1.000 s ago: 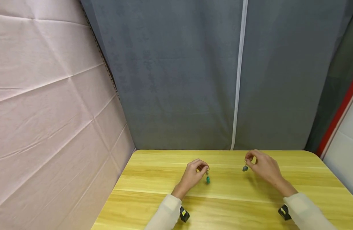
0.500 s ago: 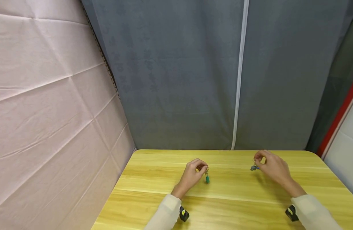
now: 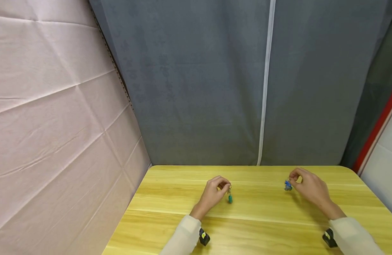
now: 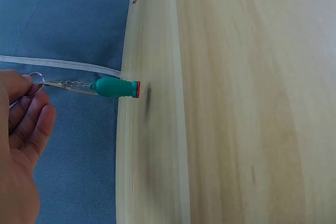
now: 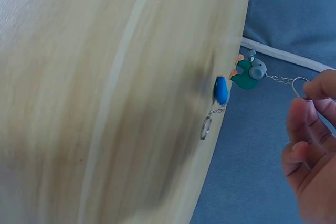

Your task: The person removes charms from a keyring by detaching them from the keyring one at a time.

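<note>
In the head view my left hand point(image 3: 212, 193) is raised over the near-middle of the table, pinching the metal ring of a keychain point(image 4: 111, 87). Its green bottle-shaped charm with a red end hangs straight down, beside a thin gold-coloured strip. My right hand point(image 3: 312, 187), farther right, pinches the ring of a second keychain point(image 5: 247, 78) between thumb and forefinger. From its short chain dangles a small animal figure with a grey head, green body and orange feet. Close by that figure, a blue-figure keychain point(image 5: 221, 92) lies on the table with its ring loose.
The wooden table point(image 3: 247, 233) ends at a grey curtain point(image 3: 196, 88) with a white vertical strip. Pinkish quilted cloth point(image 3: 55, 124) hangs at the left; a white panel point(image 3: 384, 170) with a red edge stands at the right.
My right hand has moved right with the animal-figure keychain, and the blue-figure keychain has come into view beside it. My left hand stays in place with the green-bottle keychain.
</note>
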The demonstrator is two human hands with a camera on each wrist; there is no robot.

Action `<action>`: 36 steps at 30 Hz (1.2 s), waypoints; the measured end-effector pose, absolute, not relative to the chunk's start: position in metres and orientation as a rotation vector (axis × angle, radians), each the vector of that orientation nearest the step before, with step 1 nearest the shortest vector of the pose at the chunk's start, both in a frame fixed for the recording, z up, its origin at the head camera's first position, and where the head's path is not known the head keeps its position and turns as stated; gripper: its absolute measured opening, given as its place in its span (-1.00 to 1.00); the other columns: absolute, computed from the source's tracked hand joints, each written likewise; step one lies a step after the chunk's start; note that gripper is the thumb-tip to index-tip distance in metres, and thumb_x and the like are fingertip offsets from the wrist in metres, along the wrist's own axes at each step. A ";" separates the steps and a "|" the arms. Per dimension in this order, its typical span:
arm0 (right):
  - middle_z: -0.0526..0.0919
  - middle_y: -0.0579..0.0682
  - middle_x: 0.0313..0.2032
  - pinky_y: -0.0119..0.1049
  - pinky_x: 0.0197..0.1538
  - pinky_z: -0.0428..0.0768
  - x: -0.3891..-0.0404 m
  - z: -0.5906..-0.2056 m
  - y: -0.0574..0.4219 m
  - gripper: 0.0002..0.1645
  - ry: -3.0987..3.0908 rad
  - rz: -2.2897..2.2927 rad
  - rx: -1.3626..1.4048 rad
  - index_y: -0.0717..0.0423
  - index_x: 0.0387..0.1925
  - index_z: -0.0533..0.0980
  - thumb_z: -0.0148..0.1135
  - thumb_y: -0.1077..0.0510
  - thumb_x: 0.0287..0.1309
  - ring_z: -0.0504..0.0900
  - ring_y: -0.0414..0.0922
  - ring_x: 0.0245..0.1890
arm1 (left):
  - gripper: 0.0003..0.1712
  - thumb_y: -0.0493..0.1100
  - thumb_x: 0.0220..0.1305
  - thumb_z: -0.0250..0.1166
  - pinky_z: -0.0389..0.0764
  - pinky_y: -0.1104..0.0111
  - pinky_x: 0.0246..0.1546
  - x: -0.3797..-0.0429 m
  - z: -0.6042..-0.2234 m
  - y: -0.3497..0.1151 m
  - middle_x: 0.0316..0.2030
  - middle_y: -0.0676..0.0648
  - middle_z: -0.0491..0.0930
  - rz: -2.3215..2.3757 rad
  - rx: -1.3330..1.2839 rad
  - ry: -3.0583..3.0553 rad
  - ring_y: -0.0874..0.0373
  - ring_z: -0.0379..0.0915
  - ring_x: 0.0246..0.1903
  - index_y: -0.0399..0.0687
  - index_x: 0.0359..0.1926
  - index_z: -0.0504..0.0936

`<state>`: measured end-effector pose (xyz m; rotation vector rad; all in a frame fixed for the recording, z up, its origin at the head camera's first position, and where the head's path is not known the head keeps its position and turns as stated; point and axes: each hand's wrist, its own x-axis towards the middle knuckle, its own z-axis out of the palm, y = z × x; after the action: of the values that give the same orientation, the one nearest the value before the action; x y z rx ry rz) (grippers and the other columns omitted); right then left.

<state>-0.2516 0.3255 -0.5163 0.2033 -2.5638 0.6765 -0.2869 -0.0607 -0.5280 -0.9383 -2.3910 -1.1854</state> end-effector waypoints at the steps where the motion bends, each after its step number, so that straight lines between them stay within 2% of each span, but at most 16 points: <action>1: 0.69 -0.12 -0.31 -0.36 -0.50 0.33 -0.252 -0.517 0.326 -0.91 -2.566 0.675 0.201 -0.09 -0.26 0.66 0.43 0.16 0.24 0.39 -0.37 -0.50 | -0.89 -0.23 0.53 0.32 0.69 0.53 -0.23 -0.287 -0.528 -0.061 -0.24 -0.03 0.75 -1.187 -0.938 -2.391 0.33 0.63 -0.30 -0.10 -0.12 0.78; 19: 0.71 -0.03 -0.28 -0.26 -0.46 0.37 -0.242 -0.531 0.347 -0.92 -2.674 0.727 0.103 0.03 -0.18 0.67 0.40 0.13 0.33 0.49 -0.20 -0.43 | -0.89 -0.22 0.54 0.32 0.69 0.53 -0.23 -0.287 -0.530 -0.060 -0.24 -0.03 0.75 -1.203 -0.944 -2.393 0.35 0.62 -0.30 -0.09 -0.11 0.78; 36: 0.76 0.05 -0.26 -0.25 -0.47 0.36 -0.238 -0.541 0.369 -0.90 -2.700 0.753 -0.006 0.08 -0.16 0.66 0.29 0.16 0.35 0.51 -0.17 -0.46 | -0.89 -0.23 0.53 0.33 0.69 0.53 -0.24 -0.288 -0.531 -0.058 -0.24 -0.02 0.75 -1.195 -0.947 -2.380 0.35 0.62 -0.30 -0.10 -0.13 0.78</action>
<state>-0.2377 0.3691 -0.5413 -0.0057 -2.6998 0.7534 -0.2879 -0.0581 -0.5314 -0.9475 -2.3798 -1.1955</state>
